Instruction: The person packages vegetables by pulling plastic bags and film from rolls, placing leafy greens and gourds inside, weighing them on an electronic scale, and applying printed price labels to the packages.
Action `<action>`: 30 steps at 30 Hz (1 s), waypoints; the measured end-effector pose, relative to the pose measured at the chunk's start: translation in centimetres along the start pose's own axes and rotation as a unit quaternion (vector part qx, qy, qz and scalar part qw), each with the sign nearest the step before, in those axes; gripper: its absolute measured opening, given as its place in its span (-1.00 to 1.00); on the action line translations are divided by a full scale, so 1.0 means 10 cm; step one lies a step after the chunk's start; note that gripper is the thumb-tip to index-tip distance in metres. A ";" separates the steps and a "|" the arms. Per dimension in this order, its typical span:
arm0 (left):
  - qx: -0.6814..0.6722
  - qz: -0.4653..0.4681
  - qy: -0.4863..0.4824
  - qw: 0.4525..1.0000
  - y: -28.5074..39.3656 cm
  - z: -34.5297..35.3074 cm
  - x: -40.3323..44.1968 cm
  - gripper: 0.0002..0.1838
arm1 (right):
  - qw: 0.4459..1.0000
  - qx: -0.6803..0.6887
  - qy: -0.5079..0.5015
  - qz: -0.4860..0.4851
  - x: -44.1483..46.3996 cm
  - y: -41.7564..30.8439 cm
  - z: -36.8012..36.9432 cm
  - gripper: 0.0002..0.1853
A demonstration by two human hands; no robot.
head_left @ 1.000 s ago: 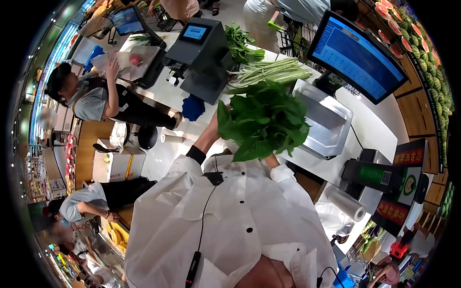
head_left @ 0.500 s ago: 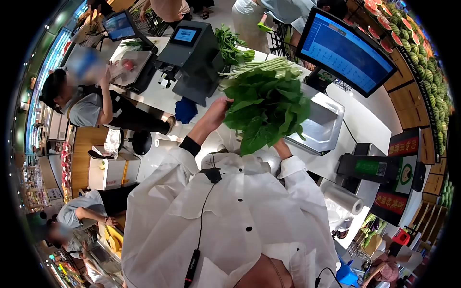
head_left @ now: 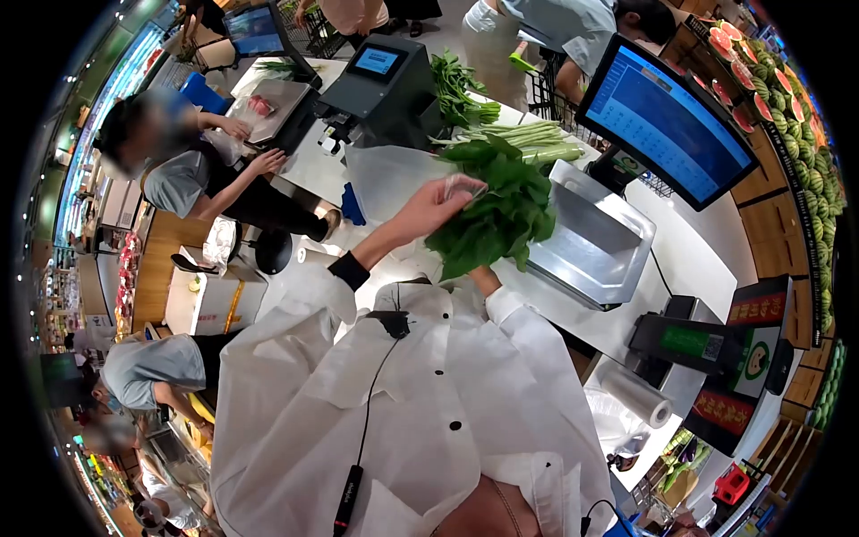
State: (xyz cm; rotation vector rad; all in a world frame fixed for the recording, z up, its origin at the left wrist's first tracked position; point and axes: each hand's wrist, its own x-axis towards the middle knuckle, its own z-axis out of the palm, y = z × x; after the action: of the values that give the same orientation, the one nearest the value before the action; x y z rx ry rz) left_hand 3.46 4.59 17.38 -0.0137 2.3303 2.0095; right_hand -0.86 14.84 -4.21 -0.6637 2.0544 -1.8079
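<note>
My left hand is closed on a thin clear plastic bag, which spreads out to the left above the counter. Its fingertips are at the left edge of a bunch of leafy greens. Only the wrist side of my right hand shows below the leaves; its fingers are hidden behind them. The bunch hangs in front of my chest, beside a metal weighing tray. Long green beans and another bunch of greens lie on the counter beyond.
A touch monitor stands behind the tray, and a dark label printer stands left of the beans. A plastic bag roll is at the right. A co-worker stands at the left by another scale.
My left hand has left the side of the greens and now has a clear bag spread out from it. The greens have shifted slightly left. The co-worker's hands have moved lower.
</note>
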 end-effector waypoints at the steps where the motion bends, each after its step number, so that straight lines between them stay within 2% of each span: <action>1: 0.005 0.001 -0.001 1.000 0.04 0.02 -0.06 -0.66 | 1.000 -0.012 -0.007 -0.005 0.08 0.00 0.05 -0.64; 3: 0.251 0.044 0.076 0.964 0.10 0.07 -0.15 -0.66 | 0.999 -0.038 -0.023 -0.009 0.18 0.01 0.12 -0.64; 4: 0.253 0.046 0.078 0.963 0.10 0.05 -0.12 -0.66 | 0.998 -0.051 -0.034 -0.010 0.19 0.04 0.13 -0.64; 6: 0.151 -0.030 0.186 0.970 0.04 -0.09 0.01 -0.71 | 0.996 -0.074 -0.054 -0.010 0.12 0.10 0.04 -0.64; 7: 0.093 0.094 0.230 0.964 0.07 -0.20 0.15 -0.73 | 0.994 -0.083 -0.065 -0.009 0.02 0.15 -0.03 -0.64; 10: -0.010 0.046 0.176 0.983 0.24 -0.31 0.08 -0.77 | 0.990 -0.112 -0.084 -0.017 -0.06 0.19 -0.22 -0.64; 14: -0.111 -0.015 0.158 0.981 0.06 -0.56 0.11 -0.77 | 0.982 -0.153 -0.105 -0.034 0.00 0.17 -0.36 -0.64; 16: -0.281 -0.099 0.095 0.950 0.02 -0.72 0.13 -0.77 | 0.975 -0.182 -0.121 -0.046 0.02 0.15 -0.47 -0.64; 18: -0.290 -0.114 0.083 0.947 0.32 -0.66 0.02 -0.76 | 0.967 -0.208 -0.137 -0.061 0.06 0.10 -0.59 -0.63; 20: -0.191 -0.048 0.138 0.971 0.32 -0.55 0.03 -0.74 | 0.957 -0.233 -0.153 -0.073 0.07 0.06 -0.70 -0.63; 21: -0.113 0.023 0.168 0.979 0.27 -0.43 0.07 -0.73 | 0.952 -0.247 -0.162 -0.080 0.09 0.04 -0.73 -0.63; 24: -0.079 0.035 0.122 0.989 0.31 -0.31 0.00 -0.76 | 0.929 -0.298 -0.189 -0.110 0.18 -0.03 -0.83 -0.63; 28: -0.159 0.050 0.149 0.975 0.32 -0.32 -0.01 -0.77 | 0.852 -0.415 -0.274 -0.165 0.03 -0.10 -1.25 -0.63; 30: -0.159 0.040 0.156 0.974 0.34 -0.34 -0.08 -0.71 | 0.854 -0.415 -0.271 -0.157 -0.03 -0.12 -1.40 -0.63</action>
State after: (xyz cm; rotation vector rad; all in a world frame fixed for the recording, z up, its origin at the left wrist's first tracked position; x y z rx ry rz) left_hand 3.94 1.75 21.30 -0.2743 2.1652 2.5674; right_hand -7.85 26.62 -1.03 -1.5940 2.3064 -0.5928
